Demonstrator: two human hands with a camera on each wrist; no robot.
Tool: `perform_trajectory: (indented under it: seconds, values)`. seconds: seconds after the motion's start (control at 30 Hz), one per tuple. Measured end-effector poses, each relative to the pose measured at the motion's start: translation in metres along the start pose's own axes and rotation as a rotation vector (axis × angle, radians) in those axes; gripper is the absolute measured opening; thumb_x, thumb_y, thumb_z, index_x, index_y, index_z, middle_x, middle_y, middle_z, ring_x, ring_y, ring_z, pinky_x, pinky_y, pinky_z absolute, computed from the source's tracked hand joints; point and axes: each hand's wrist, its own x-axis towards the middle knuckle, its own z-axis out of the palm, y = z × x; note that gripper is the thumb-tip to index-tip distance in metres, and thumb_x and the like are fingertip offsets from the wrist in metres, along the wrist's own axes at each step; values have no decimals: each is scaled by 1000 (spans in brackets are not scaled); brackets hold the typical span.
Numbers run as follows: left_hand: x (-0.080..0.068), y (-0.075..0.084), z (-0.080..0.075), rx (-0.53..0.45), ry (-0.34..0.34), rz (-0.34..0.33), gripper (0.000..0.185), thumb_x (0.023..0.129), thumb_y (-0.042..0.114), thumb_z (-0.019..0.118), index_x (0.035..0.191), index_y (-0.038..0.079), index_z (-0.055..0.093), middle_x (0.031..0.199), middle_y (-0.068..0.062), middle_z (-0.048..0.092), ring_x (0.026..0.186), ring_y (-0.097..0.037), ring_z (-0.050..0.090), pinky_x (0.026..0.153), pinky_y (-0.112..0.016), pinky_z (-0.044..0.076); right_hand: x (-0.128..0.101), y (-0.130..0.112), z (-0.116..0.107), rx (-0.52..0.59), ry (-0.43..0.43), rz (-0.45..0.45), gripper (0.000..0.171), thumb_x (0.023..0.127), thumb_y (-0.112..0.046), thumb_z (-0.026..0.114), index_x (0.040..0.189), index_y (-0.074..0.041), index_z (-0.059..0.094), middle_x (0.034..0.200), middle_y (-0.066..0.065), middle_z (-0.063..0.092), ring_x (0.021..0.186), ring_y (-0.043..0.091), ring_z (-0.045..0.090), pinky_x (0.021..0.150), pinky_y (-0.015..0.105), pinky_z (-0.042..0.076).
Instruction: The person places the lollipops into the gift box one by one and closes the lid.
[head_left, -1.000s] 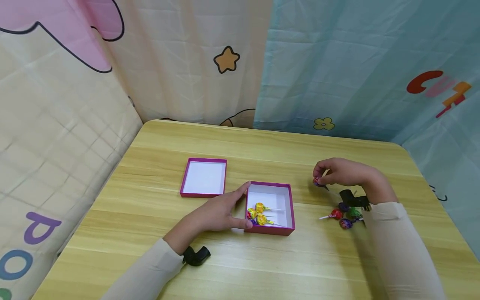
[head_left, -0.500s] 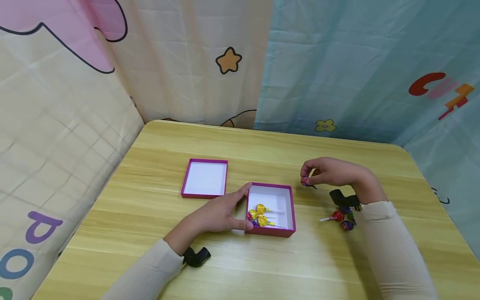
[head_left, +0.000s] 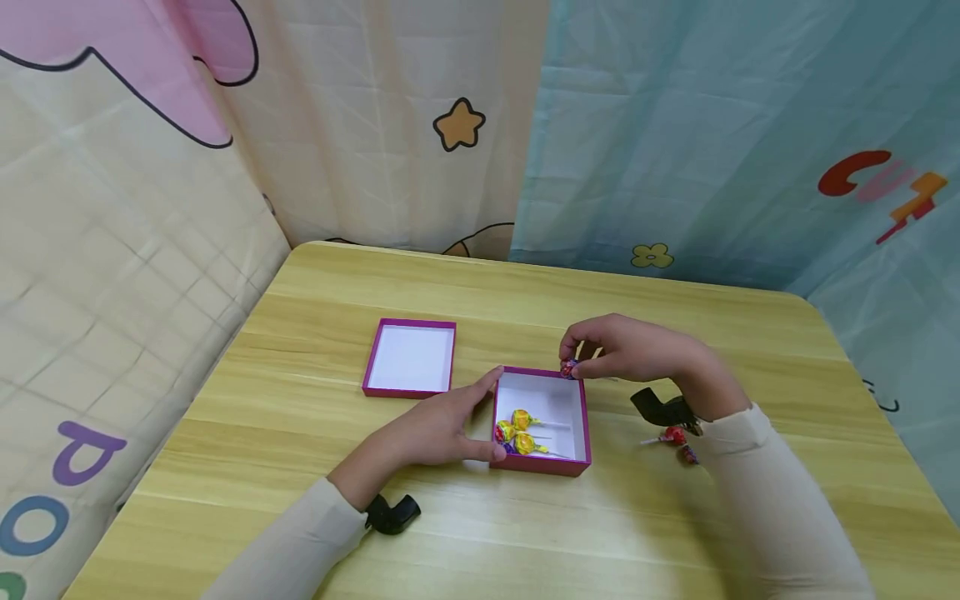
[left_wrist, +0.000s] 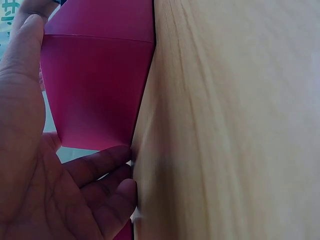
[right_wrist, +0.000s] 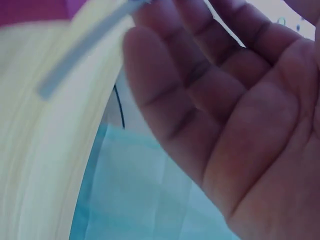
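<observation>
My left hand (head_left: 442, 427) grips the left side of an open magenta box (head_left: 542, 468), its thumb at the near corner and forefinger at the far one. In the left wrist view, fingers bend against the end of the box (left_wrist: 95, 90). Several lollipops (head_left: 522, 419), mostly yellow-wrapped, lie in the box's left half. My right hand (head_left: 630, 350) pinches a red-and-purple lollipop (head_left: 568, 367) by its head, over the box's far right corner. Its white stick (right_wrist: 85, 55) juts out below the fingers in the right wrist view.
A magenta lid (head_left: 411, 358) lies inside up, behind and left of the box. Right of the box, a red lollipop (head_left: 675, 435) and a purple one (head_left: 687, 454) show beside the right sleeve. Printed curtains (head_left: 645, 125) hang behind the wooden table (head_left: 337, 283).
My right hand has carried the lollipop leftward from beyond the loose ones to the box's far right corner. The left hand has kept its grip on the box.
</observation>
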Motion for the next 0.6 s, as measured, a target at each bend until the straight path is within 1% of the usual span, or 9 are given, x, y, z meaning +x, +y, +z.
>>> perform_trajectory:
  seconds: [0.23,0.47,0.6]
  values:
    - [0,0,0,-8,-7,-4,110,76,73,67,159,40,4,160,2,31,144,-19,32,113,-43,33,13,-19,13,-41,35,-66,6,95,-20,69,101,-20,67,98,-9,65,91,13,63,73,32,56]
    - [0,-1,-1,-9,0,10,110,75,74,67,159,39,4,160,3,30,144,-17,32,113,-42,33,30,-28,25,-76,28,-60,5,94,-20,71,99,-21,69,97,-10,66,89,13,63,76,30,54]
    - [0,-2,0,-17,0,15,110,76,73,67,159,38,5,160,4,29,143,-16,32,112,-42,34,37,-31,35,-93,18,-58,5,94,-20,70,100,-21,70,95,-10,64,86,14,60,76,31,53]
